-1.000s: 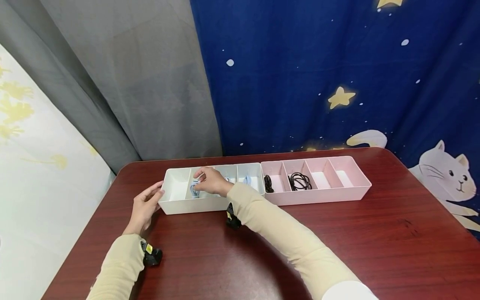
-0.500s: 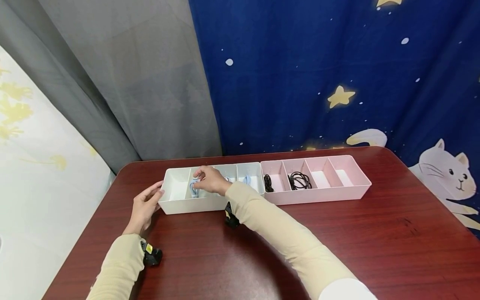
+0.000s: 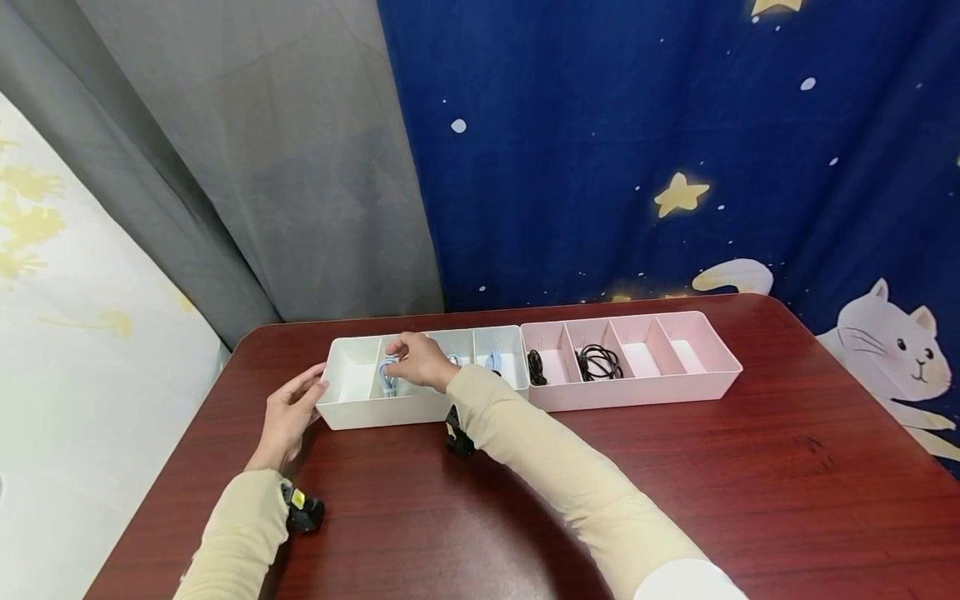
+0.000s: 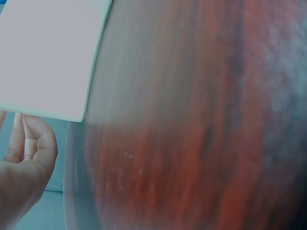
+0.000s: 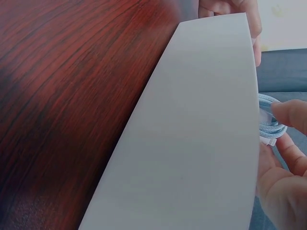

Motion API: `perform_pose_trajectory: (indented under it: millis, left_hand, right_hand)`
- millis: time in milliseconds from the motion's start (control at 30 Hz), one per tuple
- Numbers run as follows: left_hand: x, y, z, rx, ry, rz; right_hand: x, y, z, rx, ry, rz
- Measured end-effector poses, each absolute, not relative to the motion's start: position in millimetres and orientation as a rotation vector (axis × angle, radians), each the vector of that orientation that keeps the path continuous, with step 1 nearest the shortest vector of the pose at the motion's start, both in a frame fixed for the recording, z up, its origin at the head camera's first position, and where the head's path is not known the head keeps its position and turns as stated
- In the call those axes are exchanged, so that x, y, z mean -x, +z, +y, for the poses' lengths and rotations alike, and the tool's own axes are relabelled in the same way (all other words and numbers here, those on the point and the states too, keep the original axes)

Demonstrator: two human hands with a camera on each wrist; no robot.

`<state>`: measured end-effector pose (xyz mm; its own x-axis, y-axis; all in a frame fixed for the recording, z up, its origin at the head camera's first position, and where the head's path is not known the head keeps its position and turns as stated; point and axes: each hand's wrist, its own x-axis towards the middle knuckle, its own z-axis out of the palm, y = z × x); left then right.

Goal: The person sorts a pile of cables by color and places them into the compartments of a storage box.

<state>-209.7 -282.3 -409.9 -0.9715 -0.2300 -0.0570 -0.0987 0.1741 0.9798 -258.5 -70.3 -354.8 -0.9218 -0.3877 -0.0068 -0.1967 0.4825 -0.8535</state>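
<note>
A white divided box (image 3: 375, 412) stands near the far side of the table. My right hand (image 3: 422, 364) reaches over its second compartment from the left and pinches a coiled light blue cable (image 5: 271, 125) between thumb and fingers. The coil shows just above the box's side wall in the right wrist view. At the box's left end, my left hand (image 3: 288, 414) rests its thumb and fingertips against the end wall. Another light blue cable (image 3: 493, 360) lies in the rightmost compartment. A bit of cable (image 3: 453, 359) shows in the third, mostly hidden by my right hand.
A pink divided box (image 3: 637, 390) adjoins the white one's right end. Its two left compartments hold a black cable bundle (image 3: 536, 367) and a looser black coil (image 3: 600, 362). The dark red table (image 3: 750, 492) has its far edge close behind both boxes, with curtains (image 3: 600, 167) beyond.
My right forearm has shifted slightly left, while my right hand keeps hold of the light blue cable in the same compartment. My left hand has not moved.
</note>
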Motion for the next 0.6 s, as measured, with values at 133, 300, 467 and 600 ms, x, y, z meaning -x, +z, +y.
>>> perform_pose_trajectory:
  millis: [133, 300, 467, 600]
  left_hand:
    - [209.6, -410.0, -282.4, -0.332, -1.92, -2.333]
    - [209.1, -410.0, -281.7, -0.338, -1.922, -2.327]
    - [209.0, -409.1, -280.7, -0.342, -1.942, -2.302]
    - [208.8, -408.1, -280.2, -0.345, -1.958, -2.288]
  right_hand:
    - [258.3, -355.4, -71.1, 0.488, -1.422, 2.531]
    - [257.3, -355.6, -71.6, 0.469, -1.429, 2.53]
    - [257.0, -354.9, -71.2, 0.457, -1.434, 2.535]
    - [256.9, -354.8, -70.4, 0.451, -1.45, 2.522]
